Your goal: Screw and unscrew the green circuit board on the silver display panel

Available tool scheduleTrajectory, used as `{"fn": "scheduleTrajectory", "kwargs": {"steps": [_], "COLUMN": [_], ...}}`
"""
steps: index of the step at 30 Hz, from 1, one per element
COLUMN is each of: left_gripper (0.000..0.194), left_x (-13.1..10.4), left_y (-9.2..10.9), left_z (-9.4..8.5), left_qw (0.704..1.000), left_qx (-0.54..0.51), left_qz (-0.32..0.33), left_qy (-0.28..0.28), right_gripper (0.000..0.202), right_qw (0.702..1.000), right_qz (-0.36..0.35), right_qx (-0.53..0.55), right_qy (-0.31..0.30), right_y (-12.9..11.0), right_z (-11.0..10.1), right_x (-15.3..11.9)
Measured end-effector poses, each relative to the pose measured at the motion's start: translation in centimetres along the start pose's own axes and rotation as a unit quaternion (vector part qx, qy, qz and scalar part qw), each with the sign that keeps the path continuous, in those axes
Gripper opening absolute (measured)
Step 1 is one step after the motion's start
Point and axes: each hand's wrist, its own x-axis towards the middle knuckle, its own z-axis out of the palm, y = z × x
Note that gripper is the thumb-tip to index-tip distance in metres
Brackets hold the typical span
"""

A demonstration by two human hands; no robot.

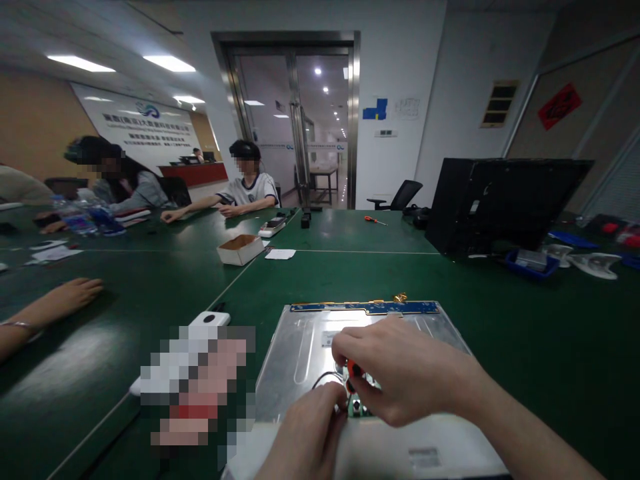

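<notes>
In front of me lies a flat display panel with a metal back [287, 357]; a narrow blue circuit strip [320, 308] runs along its far edge. My right hand [413, 373] is closed round the red-and-black handle of a screwdriver [354, 369], held over a small green circuit board [369, 410] on the panel. The screwdriver's tip is hidden. Just left of it, my left hand [310, 423] has its fingers bent together at the board's edge; whatever they grip does not show. A thin dark cable [323, 375] curves beside them.
Left of the panel is a white device [210, 319], partly pixelated. Another person's arm [55, 307] rests further left. Beyond stand an open cardboard box [241, 253] and another orange-handled screwdriver [373, 220]. A large black monitor [500, 207] and a blue tray [533, 265] stand right.
</notes>
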Motion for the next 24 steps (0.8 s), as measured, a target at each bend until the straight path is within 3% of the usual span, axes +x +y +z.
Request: {"fn": "scheduleTrajectory", "kwargs": {"steps": [7, 11, 16, 22, 24], "left_gripper": [0.018, 0.018, 0.013, 0.019, 0.02], "left_x": [0.11, 0.04, 0.12, 0.16, 0.15], "left_y": [-0.04, -0.19, 0.09, 0.22, 0.15], "left_z": [0.08, 0.29, 0.05, -0.04, 0.06], "left_qw": [0.998, 0.999, 1.0, 0.998, 0.998], "left_qx": [0.016, -0.006, -0.01, 0.0, 0.006], "left_qz": [0.04, 0.036, 0.014, 0.042, 0.049], "left_qy": [0.045, 0.038, 0.011, 0.039, 0.049], "right_gripper": [0.02, 0.017, 0.027, 0.01, 0.014], "right_qw": [0.998, 0.999, 1.0, 0.999, 0.997], "right_qz": [0.042, 0.011, -0.019, 0.012, 0.031], "right_qx": [-0.05, -0.022, 0.011, -0.036, -0.061], "right_qy": [0.021, 0.02, 0.003, 0.023, 0.03], "right_y": [0.26, 0.1, -0.24, -0.33, -0.22], "right_z": [0.76, 0.43, -0.06, 0.71, 0.92], "right_x": [0.76, 0.45, 0.08, 0.56, 0.63]}}
